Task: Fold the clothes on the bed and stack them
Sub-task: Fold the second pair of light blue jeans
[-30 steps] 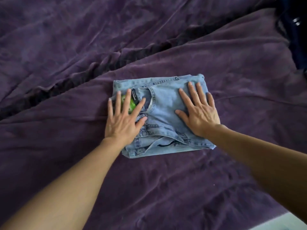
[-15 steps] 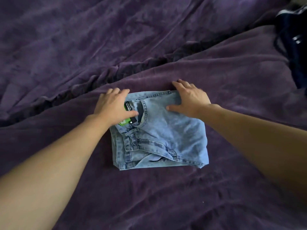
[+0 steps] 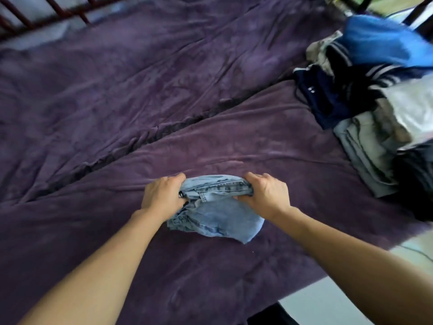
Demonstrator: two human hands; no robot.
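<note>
Both hands grip the folded light-blue denim jeans [image 3: 215,207] on the purple velvety bedspread [image 3: 164,102]: left hand [image 3: 162,198] and right hand [image 3: 266,195] curl their fingers round its far edge; a heap of clothes [image 3: 379,95] lies well apart, far right

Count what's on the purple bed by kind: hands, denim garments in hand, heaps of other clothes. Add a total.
Hands: 2, the left hand and the right hand
Denim garment: 1, light blue, gripped by both
Heap of other clothes: 1, at the right; its pieces too jumbled to count
Total: 4
</note>
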